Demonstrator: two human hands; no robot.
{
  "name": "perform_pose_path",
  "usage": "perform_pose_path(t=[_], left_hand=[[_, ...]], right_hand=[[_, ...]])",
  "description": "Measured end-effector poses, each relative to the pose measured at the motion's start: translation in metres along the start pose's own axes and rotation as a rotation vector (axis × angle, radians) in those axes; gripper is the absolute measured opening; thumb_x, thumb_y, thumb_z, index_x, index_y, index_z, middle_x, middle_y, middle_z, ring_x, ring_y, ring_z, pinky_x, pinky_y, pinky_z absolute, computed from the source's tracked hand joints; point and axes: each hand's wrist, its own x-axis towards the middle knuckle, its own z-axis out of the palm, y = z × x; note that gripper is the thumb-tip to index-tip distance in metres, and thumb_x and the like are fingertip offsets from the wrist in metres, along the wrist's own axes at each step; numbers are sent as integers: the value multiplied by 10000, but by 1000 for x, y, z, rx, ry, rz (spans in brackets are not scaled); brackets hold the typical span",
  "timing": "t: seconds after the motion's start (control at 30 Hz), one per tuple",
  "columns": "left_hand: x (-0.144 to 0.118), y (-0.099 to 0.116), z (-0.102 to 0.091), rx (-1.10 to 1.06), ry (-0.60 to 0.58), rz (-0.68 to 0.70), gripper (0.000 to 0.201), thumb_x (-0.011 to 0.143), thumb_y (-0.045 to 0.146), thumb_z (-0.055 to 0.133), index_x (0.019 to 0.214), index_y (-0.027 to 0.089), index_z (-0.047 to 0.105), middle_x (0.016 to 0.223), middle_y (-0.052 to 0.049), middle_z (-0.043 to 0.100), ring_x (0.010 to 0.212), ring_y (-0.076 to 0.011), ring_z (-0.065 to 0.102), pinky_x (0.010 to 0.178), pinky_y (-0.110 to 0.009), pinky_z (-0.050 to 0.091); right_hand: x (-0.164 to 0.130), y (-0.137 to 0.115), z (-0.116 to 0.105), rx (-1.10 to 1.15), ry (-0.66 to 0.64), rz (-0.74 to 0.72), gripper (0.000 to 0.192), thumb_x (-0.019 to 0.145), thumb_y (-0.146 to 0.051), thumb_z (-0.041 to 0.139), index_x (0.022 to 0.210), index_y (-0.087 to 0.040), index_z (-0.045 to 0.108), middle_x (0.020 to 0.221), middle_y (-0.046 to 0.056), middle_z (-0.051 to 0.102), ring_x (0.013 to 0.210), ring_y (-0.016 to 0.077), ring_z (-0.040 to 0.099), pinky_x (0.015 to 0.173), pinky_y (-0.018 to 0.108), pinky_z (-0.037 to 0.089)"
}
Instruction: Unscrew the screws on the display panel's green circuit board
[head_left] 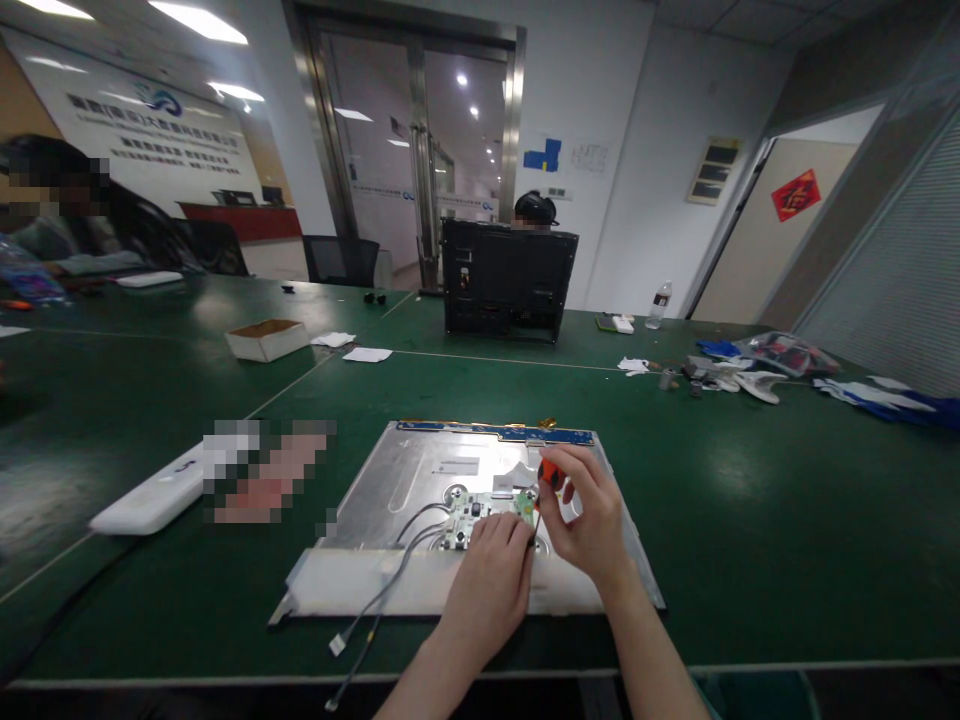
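On the bench [750, 520], our left hand [491, 570] presses its fingers flat on the circuit board [487, 508], covering part of it; our right hand [585, 520] clenches an orange screwdriver [549, 473], its tip seemingly hidden at the board.

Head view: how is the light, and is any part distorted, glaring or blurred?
Head view: ceiling lights give even light and soft glare patches on the green table; wide-angle lens bends the walls at the edges; the metal panel and circuit board under the left hand and right hand with the screwdriver look sharp; some patches are pixelated.
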Motion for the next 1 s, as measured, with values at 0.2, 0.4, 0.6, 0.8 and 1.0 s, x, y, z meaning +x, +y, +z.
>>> perform_pose_path(t=[0.2, 0.4, 0.6, 0.8, 1.0], left_hand=[[0, 1, -1, -2, 1, 0, 182, 861, 71, 413, 937, 195, 522, 971, -70, 564, 931, -253, 515, 860, -435, 422], [1, 2, -2, -18, -2, -3, 185, 851, 71, 415, 936, 198, 519, 972, -67, 567, 925, -246, 521, 869, -430, 421], [0, 1, -1, -3, -10, -4, 177, 855, 67, 417, 933, 194, 513, 974, -72, 563, 927, -256, 518, 868, -436, 421], [1, 2, -2, 0, -10, -3, 183, 848, 62, 429, 940, 195, 514, 981, -66, 557, 938, -257, 517, 871, -427, 419], [0, 0, -1, 17, -7, -1, 169, 847, 64, 439, 927, 190, 517, 965, -69, 560, 928, -260, 518, 861, -426, 417]], right_hand=[[1, -1, 2, -19, 55, 2, 231, 862, -220, 617, 1073, -215, 524, 714, -33, 594, 509, 83, 515, 462, 199, 430], [-2, 1, 4, 29, 34, 25, 266, 879, -210, 578, 1130, -219, 492, 880, 22, 670, 554, 92, 564, 482, 223, 468], [1, -1, 1, 27, 24, -2, 252, 885, -153, 533, 1124, -231, 555, 1020, 78, 634, 765, 144, 628, 535, 244, 513], [-1, 0, 1, 54, 4, 9, 262, 874, -192, 566, 1133, -211, 529, 896, 46, 648, 651, 126, 595, 500, 228, 481], [-2, 0, 5, 44, 29, 62, 259, 860, -237, 622, 1085, -223, 496, 739, -21, 631, 519, 96, 550, 475, 214, 457]])
